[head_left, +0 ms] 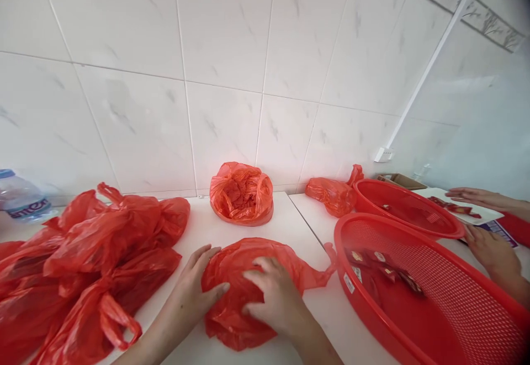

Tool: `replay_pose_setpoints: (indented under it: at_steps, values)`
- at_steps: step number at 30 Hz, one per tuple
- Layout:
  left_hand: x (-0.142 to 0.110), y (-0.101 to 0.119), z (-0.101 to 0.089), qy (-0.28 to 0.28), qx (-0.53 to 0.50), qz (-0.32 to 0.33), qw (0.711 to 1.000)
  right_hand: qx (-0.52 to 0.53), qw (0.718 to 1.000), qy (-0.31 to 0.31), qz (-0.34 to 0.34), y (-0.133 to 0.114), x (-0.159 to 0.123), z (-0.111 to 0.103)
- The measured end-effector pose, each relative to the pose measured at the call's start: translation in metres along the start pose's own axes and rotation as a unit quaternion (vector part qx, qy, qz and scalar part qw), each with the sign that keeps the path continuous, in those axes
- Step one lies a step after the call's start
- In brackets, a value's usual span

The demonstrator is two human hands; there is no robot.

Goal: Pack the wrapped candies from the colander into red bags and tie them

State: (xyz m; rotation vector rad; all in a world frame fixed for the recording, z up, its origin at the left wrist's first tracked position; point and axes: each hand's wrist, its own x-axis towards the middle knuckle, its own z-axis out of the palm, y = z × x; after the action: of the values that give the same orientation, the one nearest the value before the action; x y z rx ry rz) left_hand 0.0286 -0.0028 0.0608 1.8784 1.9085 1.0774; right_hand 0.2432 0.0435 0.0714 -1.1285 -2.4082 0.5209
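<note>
A red plastic bag [244, 260] lies on the white table [290, 221] right in front of me. My left hand [194, 287] rests on its left side with the fingers spread and curved over the plastic. My right hand [277, 296] lies flat on top of the bag, fingers stretched out and pressing it down. Neither hand is closed around anything.
A pile of tied red bags [83, 260] fills the left, with a water bottle [22, 199] behind. An open red bag [242, 191] stands near the tiled wall, another red bag [333, 194] to its right. Two red mesh baskets [447, 299] [406, 205] hold small packets. Another person's hands [492, 249] work at right.
</note>
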Motion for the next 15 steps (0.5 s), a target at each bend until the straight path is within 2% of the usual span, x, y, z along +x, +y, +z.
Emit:
replay_pose_setpoints:
  at_steps: [2,4,6,9,12,15]
  values:
    - [-0.001,-0.006,0.009,-0.037,-0.074,-0.041,0.996,-0.017,0.998,-0.057,0.004,0.004,0.000,0.008]
    - [0.003,-0.009,0.016,-0.066,-0.133,-0.075,0.986,-0.037,0.997,-0.065,0.032,0.011,0.001,0.012]
    - [0.010,-0.006,0.020,-0.068,-0.178,-0.094,0.977,-0.049,0.995,-0.055,0.060,0.018,0.003,0.013]
    - [0.018,0.004,0.023,-0.028,-0.213,-0.105,0.971,-0.052,0.994,-0.050,0.085,0.023,0.006,0.012]
    - [0.015,0.012,0.027,0.029,-0.201,-0.113,0.972,-0.038,0.995,-0.033,0.083,0.023,0.008,0.010]
    - [0.004,0.012,0.032,0.060,-0.167,-0.092,0.980,-0.003,0.997,0.035,0.067,0.021,0.010,0.008]
